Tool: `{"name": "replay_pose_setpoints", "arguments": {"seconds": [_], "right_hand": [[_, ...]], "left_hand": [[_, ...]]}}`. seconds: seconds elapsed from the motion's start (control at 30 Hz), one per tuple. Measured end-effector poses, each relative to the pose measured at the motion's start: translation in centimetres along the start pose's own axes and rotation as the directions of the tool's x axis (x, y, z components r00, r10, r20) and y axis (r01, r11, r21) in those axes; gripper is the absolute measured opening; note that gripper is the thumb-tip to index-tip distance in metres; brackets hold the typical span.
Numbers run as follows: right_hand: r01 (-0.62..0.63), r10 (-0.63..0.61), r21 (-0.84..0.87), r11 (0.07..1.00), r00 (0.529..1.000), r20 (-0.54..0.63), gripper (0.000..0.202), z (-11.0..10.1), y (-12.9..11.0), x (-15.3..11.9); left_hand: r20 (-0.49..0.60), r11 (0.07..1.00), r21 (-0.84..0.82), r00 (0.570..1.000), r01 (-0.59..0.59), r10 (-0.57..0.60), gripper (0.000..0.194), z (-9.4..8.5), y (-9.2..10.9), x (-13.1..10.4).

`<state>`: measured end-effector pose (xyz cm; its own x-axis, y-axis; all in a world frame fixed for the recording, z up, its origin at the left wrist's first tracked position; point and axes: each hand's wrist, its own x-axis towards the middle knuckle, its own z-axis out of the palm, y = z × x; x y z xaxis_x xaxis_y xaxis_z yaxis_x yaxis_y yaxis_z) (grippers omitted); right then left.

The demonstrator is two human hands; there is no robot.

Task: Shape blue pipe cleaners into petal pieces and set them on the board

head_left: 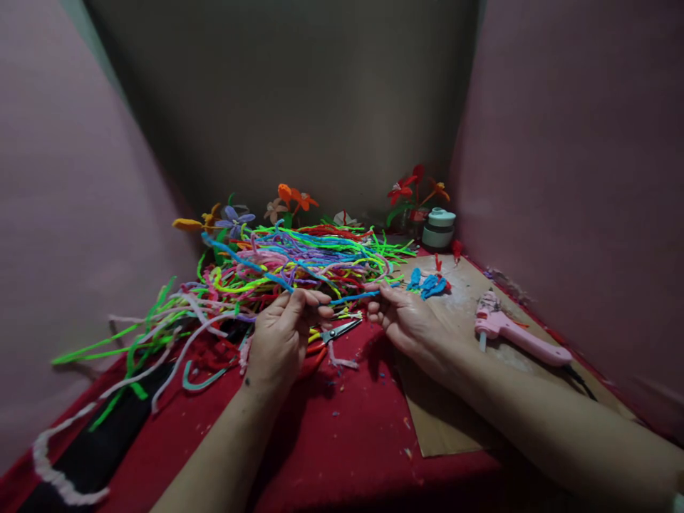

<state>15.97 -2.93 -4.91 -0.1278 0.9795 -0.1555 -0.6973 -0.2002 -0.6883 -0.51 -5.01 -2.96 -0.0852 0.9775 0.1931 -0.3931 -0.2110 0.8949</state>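
Observation:
A blue pipe cleaner [355, 296] stretches between my two hands above the red cloth. My left hand [288, 331] pinches it between thumb and fingers, and its long free end slants up to the left over the pile. Near the other end, my right hand [400, 317] has it pinched between thumb and fingertips. Behind my hands lies a big heap of pipe cleaners [320, 249] in many colours. Scissors [342, 329] with yellow and orange handles rest on the cloth between my hands. Some blue petal-like pieces [429, 283] lie just beyond my right hand.
A pink glue gun [518, 335] lies on a cardboard sheet [443, 427] at the right. Pipe-cleaner flowers [235, 221] stand along the back, with more red flowers [403, 189] beside a pale-lidded jar [439, 229]. Loose pipe cleaners spill left over a black strip [101, 456]. Walls enclose the table.

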Motion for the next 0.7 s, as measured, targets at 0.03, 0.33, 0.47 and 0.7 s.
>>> {"name": "replay_pose_setpoints", "arguments": {"seconds": [0.03, 0.33, 0.47, 0.7], "right_hand": [[-0.001, 0.001, -0.021, 1.000, 1.000, 0.008, 0.009, 0.0, 0.0, 0.0], [0.025, -0.019, -0.040, 0.999, 0.989, 0.146, 0.010, -0.3, 0.8, -0.3], [0.044, -0.019, -0.144, 0.989, 0.985, 0.174, 0.015, 0.2, 0.6, -1.0], [0.048, -0.026, -0.433, 0.900, 0.998, 0.058, 0.019, 0.7, 0.2, -1.7]], "left_hand": [[0.000, 1.000, -0.004, 1.000, -0.011, 0.011, 0.020, -0.1, 0.1, 0.1], [0.052, 0.979, 0.198, 0.998, -0.045, 0.035, 0.017, 0.1, 0.5, -0.4], [0.081, 0.974, 0.225, 0.997, -0.024, 0.006, 0.020, 0.2, 0.3, -0.8], [-0.007, 0.990, 0.095, 0.994, -0.104, 0.105, 0.015, 0.6, 0.4, -0.9]]}}
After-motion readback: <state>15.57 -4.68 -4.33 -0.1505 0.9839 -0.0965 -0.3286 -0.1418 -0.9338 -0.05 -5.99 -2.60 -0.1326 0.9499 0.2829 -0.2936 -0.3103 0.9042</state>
